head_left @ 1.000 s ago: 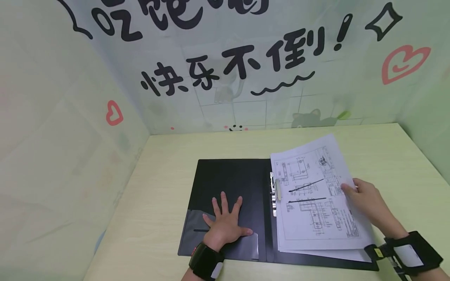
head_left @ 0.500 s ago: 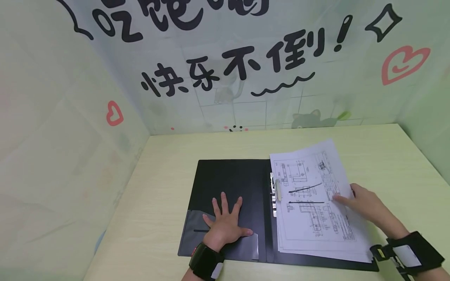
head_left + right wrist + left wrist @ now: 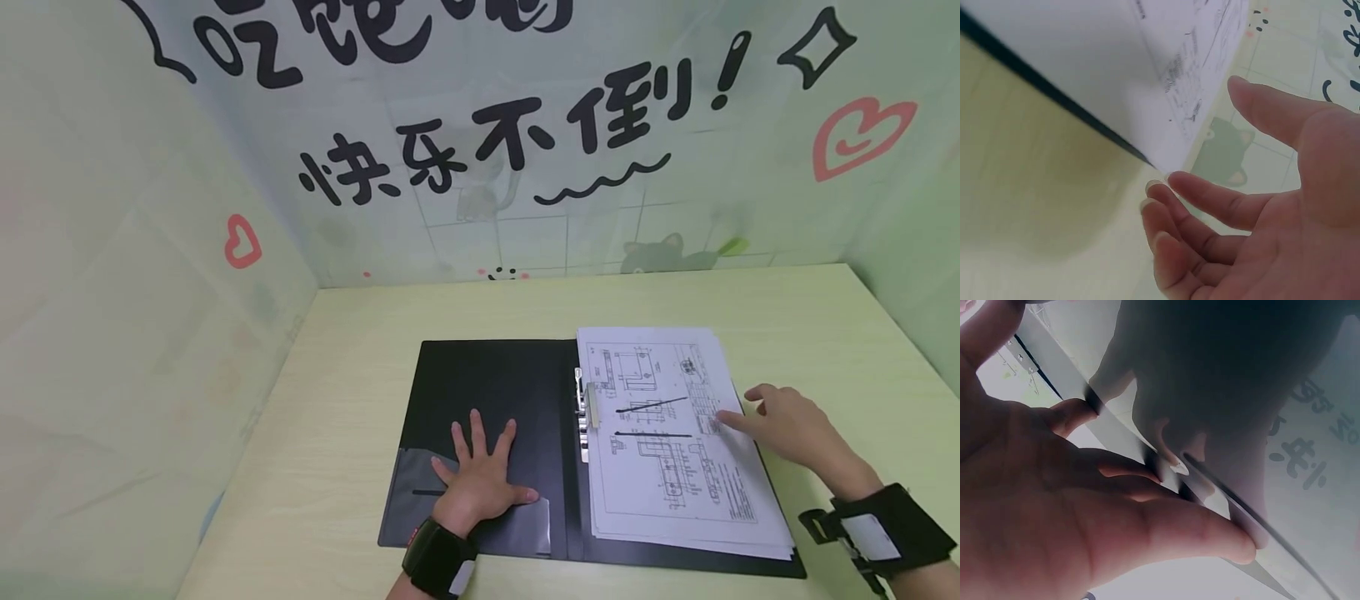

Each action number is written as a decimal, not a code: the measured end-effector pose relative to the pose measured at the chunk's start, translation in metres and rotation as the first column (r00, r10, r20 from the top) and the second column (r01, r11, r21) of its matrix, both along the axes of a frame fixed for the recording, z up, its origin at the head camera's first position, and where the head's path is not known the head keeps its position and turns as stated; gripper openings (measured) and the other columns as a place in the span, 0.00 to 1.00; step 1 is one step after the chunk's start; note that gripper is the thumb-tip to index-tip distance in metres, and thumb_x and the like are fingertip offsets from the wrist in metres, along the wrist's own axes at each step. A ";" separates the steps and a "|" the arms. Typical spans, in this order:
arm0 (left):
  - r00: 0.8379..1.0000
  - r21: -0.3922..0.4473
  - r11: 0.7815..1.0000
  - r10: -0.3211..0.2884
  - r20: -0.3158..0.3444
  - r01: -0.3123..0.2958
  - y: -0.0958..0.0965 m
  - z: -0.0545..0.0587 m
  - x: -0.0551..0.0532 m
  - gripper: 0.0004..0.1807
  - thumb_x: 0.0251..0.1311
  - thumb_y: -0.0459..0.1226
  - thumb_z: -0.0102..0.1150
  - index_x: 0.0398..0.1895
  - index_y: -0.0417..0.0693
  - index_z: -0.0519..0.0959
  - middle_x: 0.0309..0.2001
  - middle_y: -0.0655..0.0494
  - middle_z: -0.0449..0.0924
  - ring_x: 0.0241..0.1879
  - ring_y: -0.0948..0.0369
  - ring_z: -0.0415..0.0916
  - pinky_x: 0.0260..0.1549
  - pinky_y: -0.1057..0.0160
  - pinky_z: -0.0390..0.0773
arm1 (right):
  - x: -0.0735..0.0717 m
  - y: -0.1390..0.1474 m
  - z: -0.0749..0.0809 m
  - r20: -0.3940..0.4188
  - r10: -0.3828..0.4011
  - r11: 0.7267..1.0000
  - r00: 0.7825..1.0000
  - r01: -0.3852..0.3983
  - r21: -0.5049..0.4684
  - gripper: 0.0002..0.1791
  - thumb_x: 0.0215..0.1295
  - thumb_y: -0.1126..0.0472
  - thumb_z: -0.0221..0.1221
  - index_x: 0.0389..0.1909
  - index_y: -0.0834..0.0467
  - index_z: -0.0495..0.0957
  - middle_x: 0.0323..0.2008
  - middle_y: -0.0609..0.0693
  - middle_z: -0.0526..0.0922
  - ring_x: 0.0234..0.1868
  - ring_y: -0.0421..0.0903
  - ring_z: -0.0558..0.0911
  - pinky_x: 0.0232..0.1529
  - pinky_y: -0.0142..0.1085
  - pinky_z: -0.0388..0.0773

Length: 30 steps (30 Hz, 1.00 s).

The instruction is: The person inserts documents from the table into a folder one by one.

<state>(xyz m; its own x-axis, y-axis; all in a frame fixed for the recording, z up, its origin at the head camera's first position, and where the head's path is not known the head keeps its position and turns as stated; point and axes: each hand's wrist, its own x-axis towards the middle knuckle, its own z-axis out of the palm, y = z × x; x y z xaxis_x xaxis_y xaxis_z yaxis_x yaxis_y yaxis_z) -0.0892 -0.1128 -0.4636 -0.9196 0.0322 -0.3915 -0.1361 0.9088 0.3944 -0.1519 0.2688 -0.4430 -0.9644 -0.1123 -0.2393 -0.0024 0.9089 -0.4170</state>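
A black clip folder (image 3: 480, 375) lies spread out on the table. Drawing sheets (image 3: 645, 492) rest flat on its right half, held at their left side by a metal clip (image 3: 582, 417). My left hand (image 3: 476, 492) presses on the left cover with fingers spread, partly over a clear pocket (image 3: 528, 533). At the right edge of the sheets is my right hand (image 3: 802, 429), fingers loosely bent and holding nothing. Its thumb reaches over the top sheet in the head view. In the right wrist view the fingertips (image 3: 1175, 178) are right by the folder's edge.
The folder sits near the front of a pale wooden table (image 3: 315, 467). A printed cloth (image 3: 465, 242) with lettering rises behind the table, and similar light cloth walls stand at left and right. Each wrist wears a black strap (image 3: 442, 558).
My right hand has let go of the sheets' right edge and drawn slightly back. The lifted upper corner has sunk, and the sheets now lie flat. My left hand has stayed put.
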 end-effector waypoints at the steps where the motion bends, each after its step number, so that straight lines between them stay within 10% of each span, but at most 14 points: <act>1: 1.000 0.000 1.000 0.002 0.000 -0.002 0.000 0.000 0.000 0.54 0.46 0.54 0.74 0.77 0.61 0.56 0.80 0.42 0.31 0.78 0.35 0.27 0.62 0.19 0.38 | -0.001 -0.003 0.000 -0.008 0.008 1.000 1.000 -0.008 -0.003 0.43 0.64 0.45 0.62 0.57 0.83 0.65 0.48 0.82 0.72 0.39 0.66 0.78 0.32 0.48 0.80; 7: 1.000 0.006 1.000 0.014 0.007 -0.014 -0.003 0.000 0.001 0.54 0.47 0.53 0.74 0.77 0.62 0.56 0.81 0.43 0.30 0.78 0.36 0.26 0.63 0.19 0.37 | -0.013 -0.028 -0.003 -0.063 0.102 0.994 0.993 -0.104 -0.022 0.43 0.67 0.47 0.59 0.64 0.81 0.61 0.60 0.83 0.64 0.54 0.76 0.71 0.47 0.62 0.78; 13: 1.000 0.004 1.000 0.017 0.004 -0.017 -0.002 -0.002 0.002 0.54 0.46 0.53 0.75 0.77 0.62 0.56 0.81 0.42 0.31 0.78 0.35 0.27 0.62 0.19 0.37 | -0.030 -0.059 0.004 -0.059 0.167 0.985 0.984 -0.169 -0.036 0.45 0.70 0.43 0.54 0.70 0.77 0.55 0.70 0.82 0.50 0.70 0.80 0.52 0.63 0.73 0.55; 30: 1.000 -0.026 1.000 -0.006 -0.003 0.006 -0.002 -0.004 -0.001 0.55 0.46 0.56 0.74 0.77 0.62 0.56 0.80 0.42 0.32 0.78 0.35 0.27 0.62 0.19 0.40 | -0.054 -0.151 -0.010 -0.066 0.360 0.931 0.931 -0.363 -0.031 0.37 0.72 0.43 0.51 0.71 0.66 0.62 0.75 0.76 0.41 0.76 0.75 0.40 0.71 0.68 0.46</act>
